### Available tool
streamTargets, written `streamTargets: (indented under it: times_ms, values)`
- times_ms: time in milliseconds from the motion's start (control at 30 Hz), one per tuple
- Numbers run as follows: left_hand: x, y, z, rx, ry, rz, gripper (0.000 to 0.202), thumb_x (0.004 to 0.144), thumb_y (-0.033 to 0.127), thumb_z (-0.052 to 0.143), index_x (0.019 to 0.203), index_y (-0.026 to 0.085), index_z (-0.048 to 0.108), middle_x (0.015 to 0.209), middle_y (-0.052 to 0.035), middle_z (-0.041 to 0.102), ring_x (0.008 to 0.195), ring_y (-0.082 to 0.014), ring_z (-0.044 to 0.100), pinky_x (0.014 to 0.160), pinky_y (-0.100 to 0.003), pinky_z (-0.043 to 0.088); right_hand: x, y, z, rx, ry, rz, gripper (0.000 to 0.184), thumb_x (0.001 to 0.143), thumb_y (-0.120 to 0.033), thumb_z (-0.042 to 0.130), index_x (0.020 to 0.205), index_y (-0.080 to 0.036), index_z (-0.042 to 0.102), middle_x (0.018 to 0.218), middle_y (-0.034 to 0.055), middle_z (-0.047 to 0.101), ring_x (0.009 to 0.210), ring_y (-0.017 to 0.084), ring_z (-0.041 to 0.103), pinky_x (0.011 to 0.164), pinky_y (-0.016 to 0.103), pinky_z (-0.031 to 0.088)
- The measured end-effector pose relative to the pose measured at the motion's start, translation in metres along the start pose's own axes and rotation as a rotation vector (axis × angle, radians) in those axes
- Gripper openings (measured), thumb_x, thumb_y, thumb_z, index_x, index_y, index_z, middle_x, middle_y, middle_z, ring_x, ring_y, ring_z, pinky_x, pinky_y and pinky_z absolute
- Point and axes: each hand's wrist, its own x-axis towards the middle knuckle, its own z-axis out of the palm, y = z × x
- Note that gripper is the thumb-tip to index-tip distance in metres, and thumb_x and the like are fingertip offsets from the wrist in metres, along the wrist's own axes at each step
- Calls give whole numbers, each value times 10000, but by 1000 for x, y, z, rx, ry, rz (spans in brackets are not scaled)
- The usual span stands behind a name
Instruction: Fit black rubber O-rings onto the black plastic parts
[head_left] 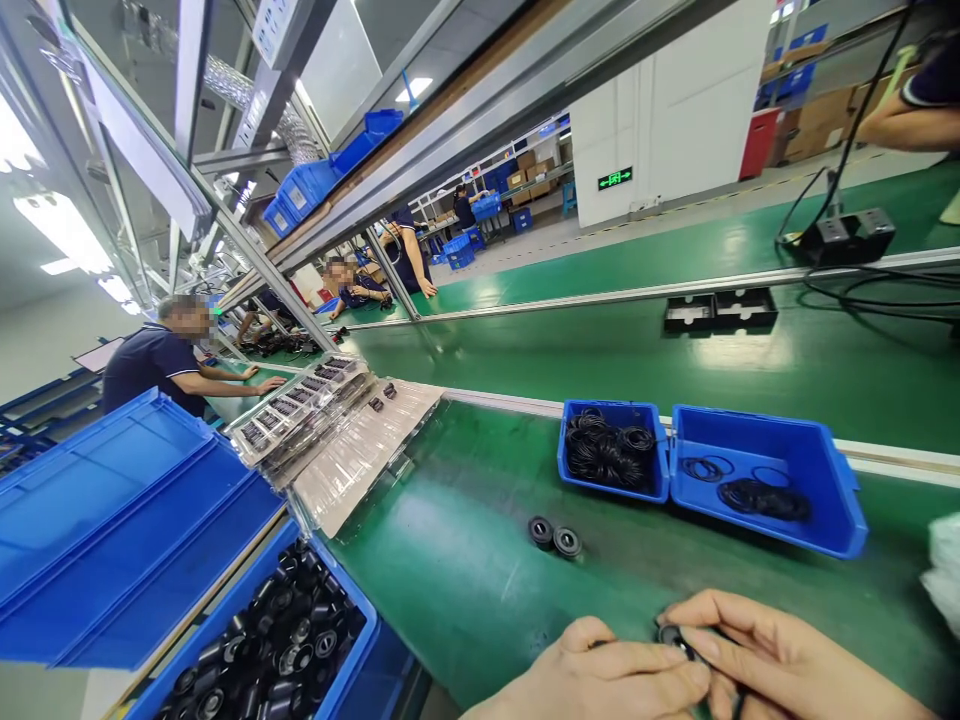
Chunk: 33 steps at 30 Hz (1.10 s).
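Here, the left hand (592,680) and right hand (787,655) clamp their fingers (701,645) on a black ring (673,638).

Green exit sign (615,178) on white wall (667,110), characters too blurred

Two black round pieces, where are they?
In the head view, the two black round pieces sit on the green belt, below the smaller blue bin, above the left hand.

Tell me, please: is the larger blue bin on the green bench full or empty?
Nearly empty: the bin holds few black rings; most floor shows.
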Motion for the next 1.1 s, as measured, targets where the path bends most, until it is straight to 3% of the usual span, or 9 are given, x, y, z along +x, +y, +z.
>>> streamTargets:
  times_ms: [133,267,467,600,833,967,1100]
  values:
    - [2,5,-9,-4,2,-18,164,919,275,525,950,258,685,1432,66,541,1389,-179,384,918,-333,375,-8,-9,3,-25,-45,-41,441,777,-564,716,922,-162,606,635,-19,568,561,108,612,445,174,529]
    - [4,8,-20,-39,-58,-78,244,938,236,457,1045,218,676,1473,-1,498,1409,-197,346,1026,-371,295,-18,-23,12,8,33,-67,457,781,-555,712,975,-172,556,681,-23,568,597,122,622,449,191,534]
    - [0,6,-13,-98,10,-267,293,892,117,384,1026,159,642,1444,-74,529,1419,-228,345,1110,-408,219,-27,-29,13,38,80,-99,460,844,-538,646,1137,-197,550,838,33,601,699,161,656,494,242,565]
    - [1,3,-13,-64,-12,-403,331,833,3,353,1008,134,602,1475,-126,481,1428,-241,338,1132,-466,225,-30,-30,11,12,64,-99,427,859,-503,640,1153,-201,574,962,64,603,731,158,663,525,244,571]
    - [1,0,-12,-31,25,-467,354,794,-25,363,1006,142,592,1431,-158,524,1413,-259,367,1122,-532,291,-30,-29,10,-41,28,-136,458,864,-536,606,1166,-192,594,945,79,631,719,168,662,558,273,570]
    - [-2,0,-13,-20,55,-501,359,793,-30,366,1018,138,590,1436,-166,514,1410,-270,366,1122,-545,287,-33,-29,7,-355,49,-137,465,887,-551,545,1160,-181,612,832,57,658,585,143,624,581,273,537]
    - [-4,2,-15,-47,136,-498,349,803,-10,371,1036,127,593,1417,-194,508,1341,-294,447,1051,-530,387,-45,-31,9,-785,44,-336,359,888,-502,564,1114,-235,644,1068,82,648,851,200,646,757,280,533]
